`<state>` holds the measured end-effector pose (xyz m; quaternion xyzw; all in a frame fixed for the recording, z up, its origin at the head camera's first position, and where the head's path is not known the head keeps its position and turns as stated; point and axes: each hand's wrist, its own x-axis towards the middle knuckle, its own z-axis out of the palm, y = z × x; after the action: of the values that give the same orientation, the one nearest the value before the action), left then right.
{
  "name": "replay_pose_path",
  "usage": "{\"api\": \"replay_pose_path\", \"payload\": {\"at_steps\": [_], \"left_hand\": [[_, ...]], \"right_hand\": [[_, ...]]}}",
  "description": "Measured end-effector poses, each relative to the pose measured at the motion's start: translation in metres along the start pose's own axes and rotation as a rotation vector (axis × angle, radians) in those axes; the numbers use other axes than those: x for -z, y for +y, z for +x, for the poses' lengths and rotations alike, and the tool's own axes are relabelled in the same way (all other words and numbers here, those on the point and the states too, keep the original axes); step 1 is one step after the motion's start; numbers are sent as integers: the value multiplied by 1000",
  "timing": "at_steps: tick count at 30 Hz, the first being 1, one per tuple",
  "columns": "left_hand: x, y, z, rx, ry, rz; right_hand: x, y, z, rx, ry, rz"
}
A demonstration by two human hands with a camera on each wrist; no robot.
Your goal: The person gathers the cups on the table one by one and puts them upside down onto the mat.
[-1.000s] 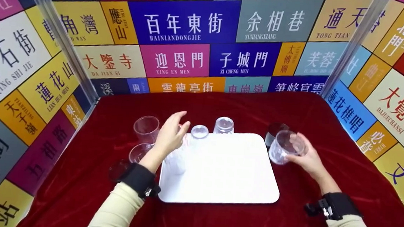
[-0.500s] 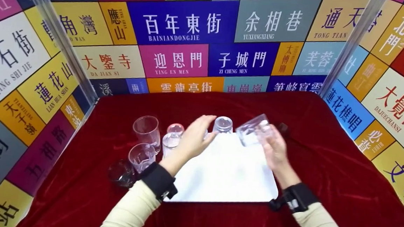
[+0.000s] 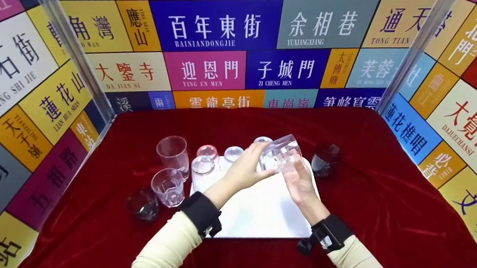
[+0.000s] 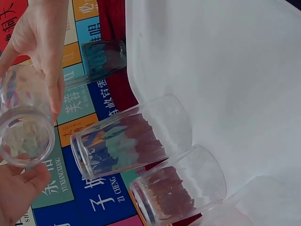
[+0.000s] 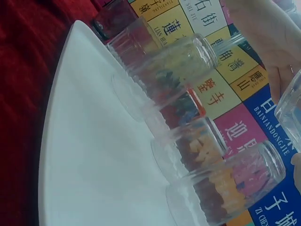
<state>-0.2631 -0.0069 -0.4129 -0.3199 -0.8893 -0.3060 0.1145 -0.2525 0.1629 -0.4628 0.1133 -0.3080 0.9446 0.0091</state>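
Observation:
A clear drinking glass [image 3: 289, 147] is tilted on its side above the back of a white tray [image 3: 267, 210]. My right hand [image 3: 299, 181] grips it from the right. From the left, my left hand [image 3: 242, 169] holds its other end between thumb and fingers. Seen from the left wrist, the glass [image 4: 28, 134] lies between the left hand [image 4: 21, 193] and the right hand [image 4: 40, 37]. Below it, upside-down clear glasses [image 4: 134, 136] stand on the tray; one glass [image 3: 207, 150] looks red-tinted. The right wrist view shows them in a row, with the held glass [image 5: 291, 113] cut off.
Left of the tray, on dark red cloth [image 3: 92, 224], stand a tall clear glass [image 3: 173, 157], a shorter clear glass [image 3: 168, 187] and a dark glass [image 3: 143, 205]. Another dark glass [image 3: 325, 160] stands right of the tray. Printed panels [image 3: 216, 25] surround the table.
My right hand has carried the glass leftward from the tray's right side, tipping it over. My left hand has moved right from above the tray's left glasses and now holds it too.

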Motion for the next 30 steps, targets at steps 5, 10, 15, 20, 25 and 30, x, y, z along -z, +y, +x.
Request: {"api": "replay_pose_path", "payload": {"at_steps": [5,10,15,20,25,30], "left_hand": [[-5,0,-1,-9,3,-11],[-7,-2,0,-43,29,-6],[-6,-4,0,-40,16,-35],[6,-6,2,-17,-12,-73],[23,-10,4,33,-137,-10],[31,-13,-5,132,-306,93]], "right_hand": [[-4,2,-3,-41,14,2],[-7,5,-4,-27,63,31],[-7,2,-4,-62,1,30],[2,-9,1,-120,-123,-133],[25,-28,9,-79,-99,-457],[45,-55,15,2,-19,-683]]}}
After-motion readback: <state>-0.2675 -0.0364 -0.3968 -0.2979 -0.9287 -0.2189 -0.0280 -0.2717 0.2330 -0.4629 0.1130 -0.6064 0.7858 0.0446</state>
